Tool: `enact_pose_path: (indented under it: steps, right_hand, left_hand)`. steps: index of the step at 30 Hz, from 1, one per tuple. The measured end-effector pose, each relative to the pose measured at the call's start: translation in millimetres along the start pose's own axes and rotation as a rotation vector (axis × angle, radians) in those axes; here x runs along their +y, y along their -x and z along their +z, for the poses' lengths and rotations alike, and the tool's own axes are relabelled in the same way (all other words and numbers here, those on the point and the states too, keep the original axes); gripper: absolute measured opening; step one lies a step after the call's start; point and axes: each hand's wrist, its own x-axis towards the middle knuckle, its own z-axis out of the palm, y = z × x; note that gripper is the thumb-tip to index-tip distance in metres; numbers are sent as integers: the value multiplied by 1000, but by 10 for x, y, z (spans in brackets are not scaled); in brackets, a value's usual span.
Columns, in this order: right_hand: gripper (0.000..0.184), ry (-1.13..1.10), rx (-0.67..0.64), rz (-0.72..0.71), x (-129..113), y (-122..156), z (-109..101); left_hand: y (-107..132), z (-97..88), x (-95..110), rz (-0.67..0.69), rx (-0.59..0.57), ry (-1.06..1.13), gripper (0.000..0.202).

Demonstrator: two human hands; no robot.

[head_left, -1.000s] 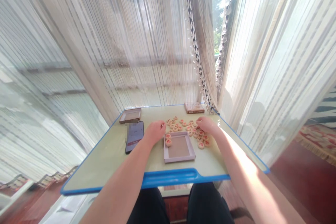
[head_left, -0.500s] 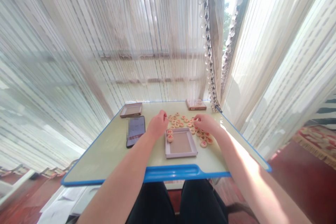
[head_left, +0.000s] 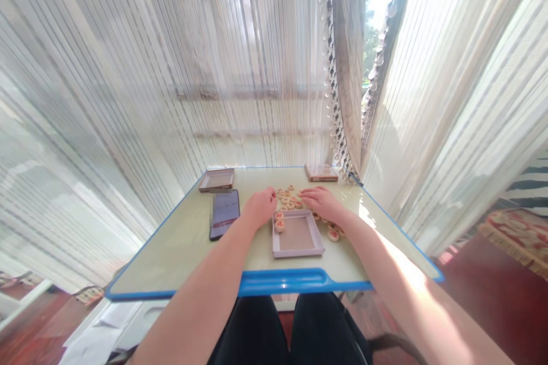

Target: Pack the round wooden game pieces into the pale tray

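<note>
Round wooden Chinese chess pieces [head_left: 290,205] with red and dark characters lie in a loose spread on the table. Close to their left edge is my left hand [head_left: 262,207], its fingers curled together; whatever they may hold is hidden. My right hand [head_left: 322,202] lies palm down over the right part of the spread, fingers stretched to the left and touching or just above the pieces. It covers several of them. In front of both hands sits a shallow open box [head_left: 298,252], with two chess pieces [head_left: 279,226] at its left wall.
A phone [head_left: 225,215] lies left of my left hand. Behind it stands another shallow tray [head_left: 216,179], and a flat printed box [head_left: 321,172] is at the back right. The table [head_left: 184,256] has a blue raised rim. Strand curtains [head_left: 257,68] hang behind it.
My right hand has moved left across the pieces, and its fingers have straightened from a pinch. My left hand stays curled in nearly the same place. The view has shifted slightly.
</note>
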Motion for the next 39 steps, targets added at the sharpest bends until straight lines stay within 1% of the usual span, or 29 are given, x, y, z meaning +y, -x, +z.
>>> enact_pose_path:
  steps: [4, 7, 10, 13, 15, 18, 21, 25, 30, 33, 35, 39]
  right_hand:
    - [38, 69, -106, 22, -42, -102, 64]
    - [38, 170, -84, 43, -38, -120, 65]
    - [31, 218, -34, 55, -17, -106, 48]
    - [29, 193, -4, 76, -10, -100, 38]
    - [30, 167, -25, 85, -20, -105, 32]
    - [26, 159, -63, 128, -42, -115, 21]
    - [21, 157, -59, 180, -44, -122, 15]
    - [18, 102, -52, 191, -20, -122, 26]
    - [28, 73, -24, 177, -3, -120, 50]
    - [28, 116, -47, 146, 12, -127, 53]
    - [30, 128, -41, 147, 25, -130, 51]
    - [31, 95, -37, 153, 41, -119, 52]
  left_hand:
    - [-9, -6, 10, -11, 4, -28, 25]
    - [-8, -8, 3, -23, -6, -31, 25]
    - [-9, -6, 3, -20, -13, -36, 25]
    - [-13, -4, 15, -21, -15, -51, 25]
    - [-14, 0, 22, -16, -16, -58, 25]
    - [-12, 10, 26, -13, -14, -65, 25]
    - [-14, 17, 27, -26, -15, -65, 24]
    - [-17, 13, 29, -21, -14, -65, 24]
    - [-11, 0, 16, -1, 8, -54, 25]
    - [-12, -1, 8, -1, 13, -55, 25]
    - [-15, -2, 8, -3, 13, -55, 24]
    - [-11, -12, 26, 2, 6, -50, 23]
